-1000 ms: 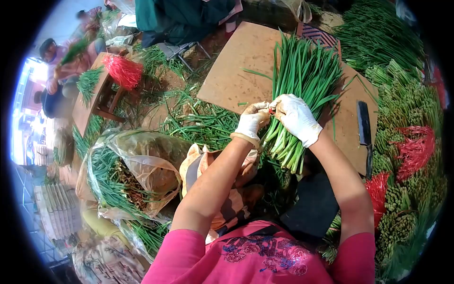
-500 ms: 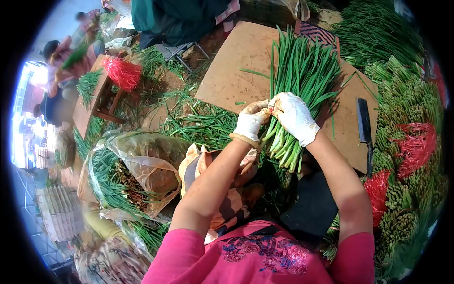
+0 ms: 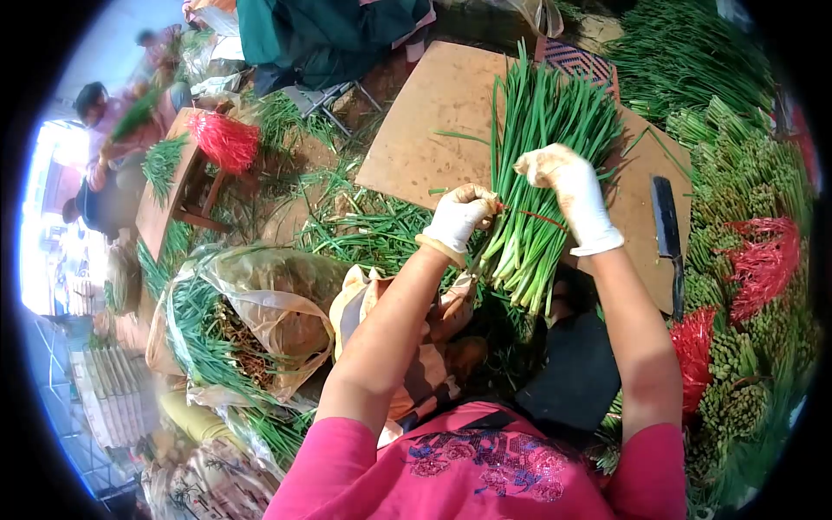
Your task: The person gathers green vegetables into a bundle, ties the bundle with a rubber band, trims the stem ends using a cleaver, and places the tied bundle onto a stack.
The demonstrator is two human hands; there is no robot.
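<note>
A bundle of garlic chives (image 3: 555, 113) lies on the wooden board, leaves pointing away and pale stem ends toward me. Across its stems runs a thin red plastic strip (image 3: 542, 217). At the bundle's left edge, my gloved left hand (image 3: 464, 217) is closed in a pinch on the strip. My gloved right hand (image 3: 563, 182) is above the bundle's right side, fingers curled together; whatever may be between them is hidden. Right of the bundle, a dark-bladed knife (image 3: 665, 217) rests on the board (image 3: 433, 130).
Stacked chive bundles (image 3: 728, 173) line the right side, with red strips (image 3: 763, 269) lying on them. A plastic bag of greens (image 3: 260, 295) stands at left. Beyond it are a small wooden table (image 3: 165, 191), a red strip bunch (image 3: 224, 140) and a person (image 3: 113, 130).
My right hand has moved up and slightly right, away from my left hand. The red strip across the stems now shows. My left hand stays at the bundle's left edge.
</note>
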